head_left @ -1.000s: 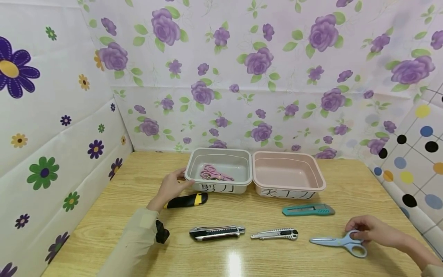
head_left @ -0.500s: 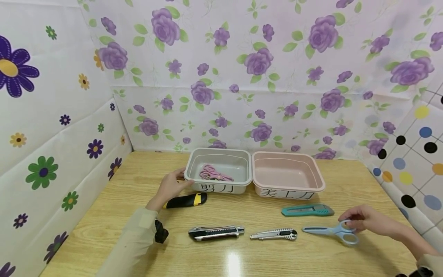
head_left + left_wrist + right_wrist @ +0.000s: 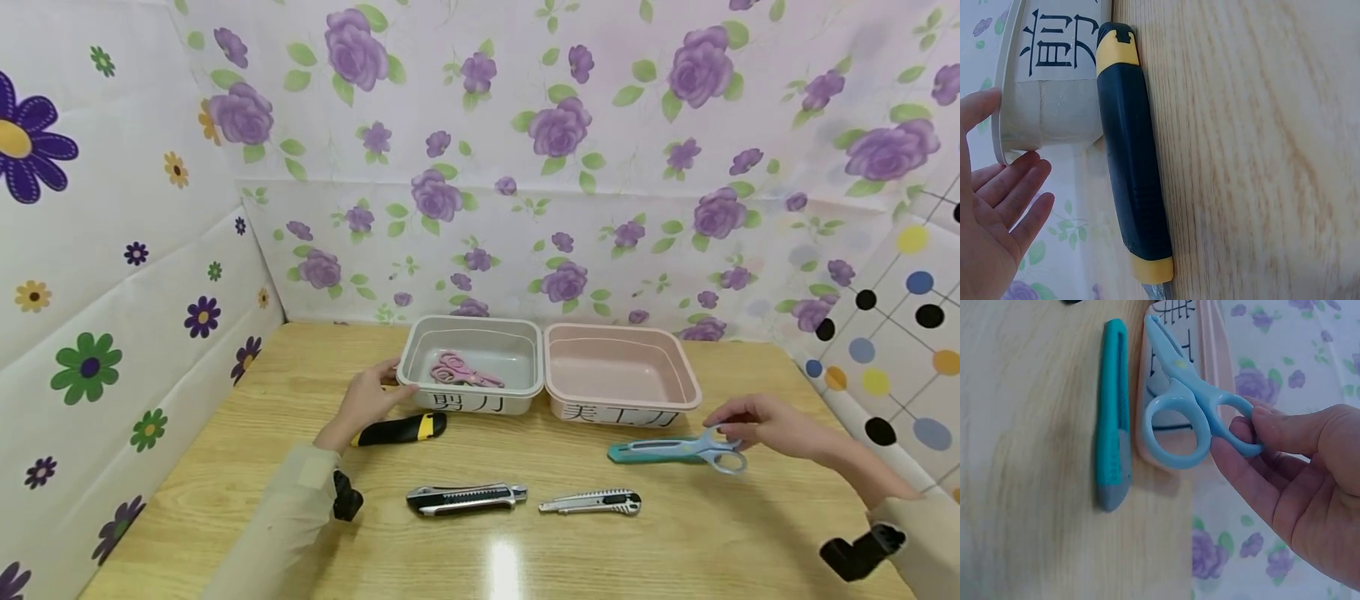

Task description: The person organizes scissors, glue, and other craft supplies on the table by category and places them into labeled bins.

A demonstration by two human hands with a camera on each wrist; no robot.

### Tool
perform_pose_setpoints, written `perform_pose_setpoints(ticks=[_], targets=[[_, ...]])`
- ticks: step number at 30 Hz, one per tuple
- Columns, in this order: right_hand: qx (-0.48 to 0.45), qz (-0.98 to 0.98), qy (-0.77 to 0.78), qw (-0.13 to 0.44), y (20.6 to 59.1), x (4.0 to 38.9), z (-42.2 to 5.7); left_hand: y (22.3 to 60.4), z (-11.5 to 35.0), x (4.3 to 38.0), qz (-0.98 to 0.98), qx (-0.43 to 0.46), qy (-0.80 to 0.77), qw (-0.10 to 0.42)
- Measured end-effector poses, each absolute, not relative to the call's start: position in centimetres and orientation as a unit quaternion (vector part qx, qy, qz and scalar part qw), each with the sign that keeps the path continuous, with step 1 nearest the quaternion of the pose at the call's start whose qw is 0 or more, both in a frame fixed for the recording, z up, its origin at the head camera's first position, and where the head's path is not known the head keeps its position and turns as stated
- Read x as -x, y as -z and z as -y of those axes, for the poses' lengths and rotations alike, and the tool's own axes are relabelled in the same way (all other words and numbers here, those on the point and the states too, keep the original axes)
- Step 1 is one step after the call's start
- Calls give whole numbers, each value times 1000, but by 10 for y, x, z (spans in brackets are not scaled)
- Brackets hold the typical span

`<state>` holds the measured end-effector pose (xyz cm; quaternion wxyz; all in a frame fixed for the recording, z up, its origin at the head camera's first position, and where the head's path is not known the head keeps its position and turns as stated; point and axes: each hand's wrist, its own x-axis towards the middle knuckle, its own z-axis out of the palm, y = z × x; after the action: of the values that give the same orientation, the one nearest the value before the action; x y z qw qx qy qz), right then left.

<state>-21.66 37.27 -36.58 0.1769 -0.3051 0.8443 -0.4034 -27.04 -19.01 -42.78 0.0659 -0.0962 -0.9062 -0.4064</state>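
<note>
Blue scissors (image 3: pixel 1180 372) in pinch grip of right hand (image 3: pixel 776 429), left hand (image 3: pixel 367 402) around corner of gray bin (image 3: pixel 519 404), wooden table (image 3: pixel 637 562), flowered backdrop (image 3: pixel 510 125).

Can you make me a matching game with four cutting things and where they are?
Things
1. pink scissors
2. blue scissors
3. teal cutter
4. black-and-yellow cutter

Places
A. on the table, in front of the pink bin
B. inside the grey bin
C. on the table, in front of the grey bin
D. held in the right hand

Pairs: 1-B, 2-D, 3-A, 4-C
</note>
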Motion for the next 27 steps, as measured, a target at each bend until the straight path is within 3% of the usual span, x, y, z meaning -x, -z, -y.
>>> perform_pose_setpoints(ticks=[13,27], targets=[[310,-870,367,114,332,246,-313,425,189,270,909,96,399,69],[295,-871,375,119,315,279,-243,425,188,270,909,88,402,61]])
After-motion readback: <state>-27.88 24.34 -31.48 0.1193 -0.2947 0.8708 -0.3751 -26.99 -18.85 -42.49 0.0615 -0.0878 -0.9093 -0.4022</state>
